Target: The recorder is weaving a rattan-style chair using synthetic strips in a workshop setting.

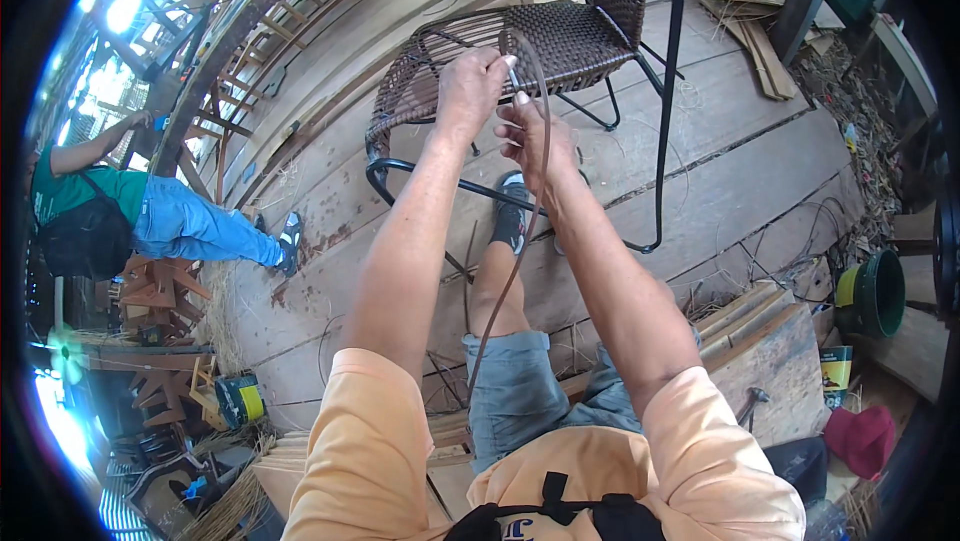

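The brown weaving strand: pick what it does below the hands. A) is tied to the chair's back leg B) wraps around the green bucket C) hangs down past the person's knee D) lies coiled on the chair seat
C: from the two hands, left and right, the brown weaving strand trails down past the bare knee toward the shorts.

Chair (560, 41) ahead, co-worker (150, 211) left

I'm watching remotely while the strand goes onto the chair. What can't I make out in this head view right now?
- Left hand: its closed fingers hide what it pinches; a small pale tool tip shows, too small to name.
- Right hand: whether it grips the brown strand is blurred.
- Strand's lower end: lost behind the shorts.
- Woven chair: top of its back cut off by the upper edge.
- Nearby person: head cut off by the fisheye rim.
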A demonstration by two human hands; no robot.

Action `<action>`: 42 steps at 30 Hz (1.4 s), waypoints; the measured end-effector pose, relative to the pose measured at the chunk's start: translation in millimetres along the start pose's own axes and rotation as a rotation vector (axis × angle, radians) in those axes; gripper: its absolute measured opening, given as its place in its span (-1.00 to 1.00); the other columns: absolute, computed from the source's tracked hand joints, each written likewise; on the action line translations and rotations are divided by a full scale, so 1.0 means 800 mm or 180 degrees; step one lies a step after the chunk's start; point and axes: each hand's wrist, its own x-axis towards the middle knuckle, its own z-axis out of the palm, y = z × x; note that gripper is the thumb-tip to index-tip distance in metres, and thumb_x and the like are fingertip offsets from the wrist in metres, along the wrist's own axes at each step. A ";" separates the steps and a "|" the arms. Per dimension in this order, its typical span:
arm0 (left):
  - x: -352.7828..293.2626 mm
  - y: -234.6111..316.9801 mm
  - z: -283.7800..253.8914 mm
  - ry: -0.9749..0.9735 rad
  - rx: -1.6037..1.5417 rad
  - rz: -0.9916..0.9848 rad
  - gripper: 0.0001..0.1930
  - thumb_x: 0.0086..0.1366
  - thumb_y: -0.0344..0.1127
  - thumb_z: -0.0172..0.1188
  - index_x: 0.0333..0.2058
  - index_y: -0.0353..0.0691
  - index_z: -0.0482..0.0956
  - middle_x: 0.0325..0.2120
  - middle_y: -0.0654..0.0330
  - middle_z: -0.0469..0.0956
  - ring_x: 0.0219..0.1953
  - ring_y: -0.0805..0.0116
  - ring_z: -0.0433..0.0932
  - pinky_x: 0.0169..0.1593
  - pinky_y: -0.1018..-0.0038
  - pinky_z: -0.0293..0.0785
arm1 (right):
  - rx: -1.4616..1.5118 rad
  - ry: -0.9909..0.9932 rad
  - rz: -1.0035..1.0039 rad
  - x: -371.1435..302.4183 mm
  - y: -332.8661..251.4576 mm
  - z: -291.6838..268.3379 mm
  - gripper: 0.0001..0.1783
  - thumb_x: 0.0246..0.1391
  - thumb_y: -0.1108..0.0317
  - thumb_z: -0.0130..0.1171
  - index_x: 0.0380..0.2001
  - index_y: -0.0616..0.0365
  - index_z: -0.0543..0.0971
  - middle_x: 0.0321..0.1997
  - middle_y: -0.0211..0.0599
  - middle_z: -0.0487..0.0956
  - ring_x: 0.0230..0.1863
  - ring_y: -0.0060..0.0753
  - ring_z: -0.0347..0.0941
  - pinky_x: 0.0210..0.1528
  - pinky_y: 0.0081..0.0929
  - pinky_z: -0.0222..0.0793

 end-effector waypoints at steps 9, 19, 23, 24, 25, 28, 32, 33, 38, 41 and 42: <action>-0.067 0.014 0.013 -0.0192 -0.0549 -0.0290 -0.79 0.18 -0.32 0.09 -0.54 -0.35 0.43 -0.63 0.23 0.37 -0.70 0.55 0.38 -0.70 0.57 0.28 | 0.0924 0.0312 -0.0142 -0.024 0.051 -0.016 -0.78 0.18 0.25 -0.02 -0.38 0.21 0.40 -0.50 -0.43 0.45 -0.55 -0.67 0.32 -0.61 -0.75 0.22; -0.162 0.038 0.006 0.0085 -0.1206 -0.1286 -0.83 0.18 -0.37 0.10 -0.48 -0.38 0.42 -0.74 0.25 0.37 -0.66 0.55 0.32 -0.57 0.52 0.28 | 0.0807 0.0684 -0.0068 -0.096 0.100 -0.068 -0.78 0.14 0.29 0.04 -0.44 0.24 0.39 -0.52 -0.37 0.41 -0.52 -0.59 0.36 -0.54 -0.70 0.31; -0.193 0.015 -0.017 0.0280 -0.1679 -0.1992 -0.85 0.18 -0.34 0.09 -0.43 -0.32 0.48 -0.70 0.33 0.37 -0.63 0.60 0.29 -0.56 0.59 0.24 | 0.0671 0.0542 -0.0097 -0.115 0.130 -0.107 -0.77 0.12 0.26 0.07 -0.38 0.21 0.38 -0.49 -0.34 0.42 -0.49 -0.50 0.39 -0.48 -0.62 0.37; -0.201 0.005 -0.022 0.0365 -0.1516 -0.1962 -0.86 0.18 -0.35 0.09 -0.44 -0.32 0.48 -0.68 0.31 0.39 -0.61 0.60 0.32 -0.55 0.60 0.25 | 0.0624 0.0527 -0.0159 -0.118 0.135 -0.114 -0.78 0.12 0.26 0.07 -0.39 0.20 0.38 -0.49 -0.34 0.42 -0.49 -0.51 0.39 -0.48 -0.63 0.37; -0.215 -0.014 -0.030 0.0185 -0.1321 -0.2136 -0.88 0.22 -0.35 0.07 -0.35 -0.27 0.44 -0.62 0.35 0.38 -0.55 0.65 0.30 -0.47 0.66 0.27 | 0.0679 0.0511 -0.0096 -0.119 0.131 -0.114 -0.78 0.12 0.25 0.08 -0.39 0.19 0.39 -0.48 -0.34 0.44 -0.49 -0.53 0.40 -0.49 -0.63 0.37; -0.244 -0.032 -0.055 0.0136 -0.0770 -0.1905 -0.86 0.18 -0.32 0.11 -0.45 -0.28 0.47 -0.72 0.38 0.32 -0.65 0.63 0.26 -0.55 0.60 0.25 | 0.0162 0.0384 -0.0151 -0.116 0.128 -0.110 -0.77 0.12 0.22 0.07 -0.40 0.18 0.41 -0.50 -0.36 0.47 -0.52 -0.57 0.40 -0.48 -0.64 0.36; -0.251 -0.026 -0.093 -0.0685 0.0525 -0.1298 -0.91 0.08 -0.42 0.08 -0.43 -0.26 0.52 -0.53 0.03 0.52 -0.46 0.10 0.53 -0.37 0.31 0.43 | -0.0064 0.0434 -0.0188 -0.114 0.143 -0.112 -0.75 0.13 0.20 0.06 -0.40 0.18 0.41 -0.51 -0.38 0.47 -0.54 -0.58 0.40 -0.48 -0.64 0.35; -0.252 -0.026 -0.096 -0.0820 0.0970 -0.0889 -0.91 0.07 -0.42 0.08 -0.43 -0.25 0.51 -0.52 0.03 0.51 -0.44 0.08 0.52 -0.35 0.28 0.43 | -0.0162 0.0423 -0.0341 -0.112 0.148 -0.113 -0.74 0.13 0.19 0.06 -0.40 0.18 0.41 -0.51 -0.39 0.47 -0.54 -0.58 0.40 -0.48 -0.64 0.35; -0.243 -0.018 -0.107 -0.0944 0.1390 -0.0650 -0.91 0.07 -0.40 0.07 -0.42 -0.23 0.50 -0.47 0.03 0.49 -0.33 0.05 0.49 -0.29 0.25 0.42 | 0.0512 0.0207 -0.0366 -0.114 0.150 -0.102 -0.76 0.13 0.21 0.05 -0.34 0.18 0.39 -0.48 -0.38 0.46 -0.48 -0.56 0.41 -0.47 -0.62 0.35; -0.234 0.006 -0.133 -0.1125 0.0689 -0.0829 -0.87 0.09 -0.37 0.10 -0.36 -0.23 0.53 -0.47 0.02 0.49 -0.34 0.06 0.49 -0.28 0.26 0.42 | 0.0771 0.0328 0.0095 -0.128 0.136 -0.103 -0.82 0.08 0.43 0.07 -0.27 0.18 0.33 -0.45 -0.41 0.41 -0.47 -0.52 0.42 -0.48 -0.61 0.39; -0.230 0.020 -0.144 -0.1325 0.0365 -0.0681 -0.85 0.09 -0.37 0.11 -0.34 -0.24 0.54 -0.47 0.01 0.49 -0.36 0.06 0.49 -0.27 0.26 0.41 | 0.1050 0.0276 0.0271 -0.129 0.136 -0.110 -0.84 0.09 0.44 0.06 -0.27 0.18 0.33 -0.46 -0.40 0.42 -0.48 -0.51 0.43 -0.48 -0.59 0.43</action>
